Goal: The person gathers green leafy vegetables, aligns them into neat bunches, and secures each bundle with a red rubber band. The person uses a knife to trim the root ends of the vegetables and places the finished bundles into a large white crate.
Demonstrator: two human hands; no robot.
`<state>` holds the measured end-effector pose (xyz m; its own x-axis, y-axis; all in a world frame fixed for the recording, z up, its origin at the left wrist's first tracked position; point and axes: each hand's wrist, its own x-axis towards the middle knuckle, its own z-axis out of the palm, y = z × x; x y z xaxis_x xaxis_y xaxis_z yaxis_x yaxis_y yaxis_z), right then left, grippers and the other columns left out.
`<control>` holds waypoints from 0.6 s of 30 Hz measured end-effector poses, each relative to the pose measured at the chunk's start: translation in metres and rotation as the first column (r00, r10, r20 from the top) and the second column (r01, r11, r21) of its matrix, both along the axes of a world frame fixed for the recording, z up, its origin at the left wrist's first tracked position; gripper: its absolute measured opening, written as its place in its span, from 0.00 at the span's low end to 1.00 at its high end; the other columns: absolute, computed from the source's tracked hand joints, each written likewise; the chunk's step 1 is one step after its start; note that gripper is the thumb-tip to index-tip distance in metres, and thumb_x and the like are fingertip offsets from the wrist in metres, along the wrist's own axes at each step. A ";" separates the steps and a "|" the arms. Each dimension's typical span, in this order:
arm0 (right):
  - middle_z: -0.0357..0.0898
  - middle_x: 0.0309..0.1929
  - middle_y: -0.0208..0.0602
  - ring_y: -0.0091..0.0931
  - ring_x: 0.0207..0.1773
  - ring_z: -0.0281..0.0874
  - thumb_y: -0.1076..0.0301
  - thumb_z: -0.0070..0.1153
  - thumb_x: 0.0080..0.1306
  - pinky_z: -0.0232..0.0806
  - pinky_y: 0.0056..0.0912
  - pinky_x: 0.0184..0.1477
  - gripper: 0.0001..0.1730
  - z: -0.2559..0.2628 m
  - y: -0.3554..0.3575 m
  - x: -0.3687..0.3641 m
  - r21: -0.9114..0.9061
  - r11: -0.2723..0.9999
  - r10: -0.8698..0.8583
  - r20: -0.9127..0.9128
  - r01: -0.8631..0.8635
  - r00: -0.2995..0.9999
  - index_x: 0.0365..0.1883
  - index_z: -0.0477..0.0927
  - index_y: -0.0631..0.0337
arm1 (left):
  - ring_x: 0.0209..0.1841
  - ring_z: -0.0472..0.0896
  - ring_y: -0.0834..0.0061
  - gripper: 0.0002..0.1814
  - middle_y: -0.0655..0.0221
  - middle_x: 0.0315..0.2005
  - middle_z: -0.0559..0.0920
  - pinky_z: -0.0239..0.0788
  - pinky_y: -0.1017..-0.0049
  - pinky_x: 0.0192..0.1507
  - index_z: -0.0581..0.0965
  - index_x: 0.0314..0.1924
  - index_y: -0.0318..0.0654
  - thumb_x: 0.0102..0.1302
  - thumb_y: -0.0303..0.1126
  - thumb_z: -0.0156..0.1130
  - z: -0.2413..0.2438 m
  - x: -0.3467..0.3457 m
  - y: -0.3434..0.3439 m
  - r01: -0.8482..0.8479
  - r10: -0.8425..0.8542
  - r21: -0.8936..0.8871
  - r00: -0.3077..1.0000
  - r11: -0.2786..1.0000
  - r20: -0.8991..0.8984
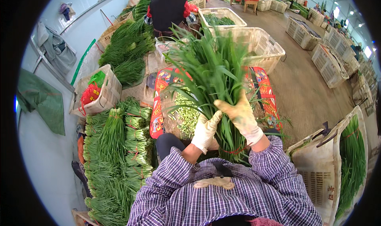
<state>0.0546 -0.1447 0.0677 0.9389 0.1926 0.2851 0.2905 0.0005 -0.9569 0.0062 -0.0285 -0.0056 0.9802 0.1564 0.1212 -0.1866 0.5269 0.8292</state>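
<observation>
A large bunch of long flat green leaves, likely garlic chives (212, 68), stands upright between my gloved hands, with a red band round its lower part. My left hand (206, 130), in a pale glove, closes on the near left side of the leaves. On the right side my right hand (240, 117), in a yellow-stained glove, presses the bunch with its thumb across the front. Behind the bunch is a work surface with a red patterned cloth edge (157, 106), strewn with chopped pale green stem pieces (188, 112).
Tied green bundles (114, 154) are stacked at left, near a plastic crate with bags (114, 86). More crates stand ahead (265, 59) and at right (317, 178). Loose greens (128, 50) lie beyond, beside a seated person in a dark vest (169, 11). A wall runs along the left.
</observation>
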 end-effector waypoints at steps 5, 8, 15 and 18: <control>0.81 0.43 0.38 0.27 0.43 0.77 0.68 0.64 0.59 0.67 0.30 0.51 0.19 -0.007 -0.018 0.036 0.282 0.953 -0.026 -0.281 0.109 0.959 0.47 0.76 0.66 | 0.39 0.79 0.76 0.23 0.70 0.39 0.82 0.73 0.71 0.44 0.76 0.49 0.34 0.55 0.33 0.73 0.024 0.001 0.014 -0.078 0.061 -0.083 0.981 0.994 -0.184; 0.79 0.46 0.39 0.27 0.45 0.76 0.65 0.62 0.61 0.67 0.30 0.50 0.21 -0.022 -0.042 0.045 0.238 0.936 -0.159 -0.372 0.260 0.915 0.50 0.75 0.65 | 0.40 0.80 0.75 0.22 0.70 0.39 0.82 0.74 0.71 0.43 0.76 0.49 0.36 0.55 0.31 0.73 0.021 0.013 0.022 -0.001 -0.023 -0.151 0.987 0.989 -0.158; 0.80 0.48 0.37 0.25 0.42 0.78 0.68 0.56 0.65 0.69 0.28 0.46 0.19 -0.032 -0.011 0.042 0.064 0.987 -0.130 -0.232 0.148 0.964 0.52 0.75 0.66 | 0.37 0.81 0.77 0.19 0.70 0.37 0.83 0.74 0.75 0.44 0.78 0.47 0.34 0.55 0.25 0.70 0.026 0.006 0.005 0.030 -0.010 0.171 0.993 0.985 -0.115; 0.81 0.46 0.33 0.25 0.43 0.75 0.61 0.65 0.59 0.66 0.28 0.49 0.23 -0.014 -0.030 0.042 0.283 0.915 -0.196 -0.310 0.287 0.930 0.49 0.78 0.64 | 0.37 0.80 0.77 0.19 0.70 0.37 0.83 0.74 0.74 0.43 0.78 0.46 0.34 0.54 0.25 0.70 0.018 0.008 0.015 -0.048 0.061 0.063 0.972 0.997 -0.226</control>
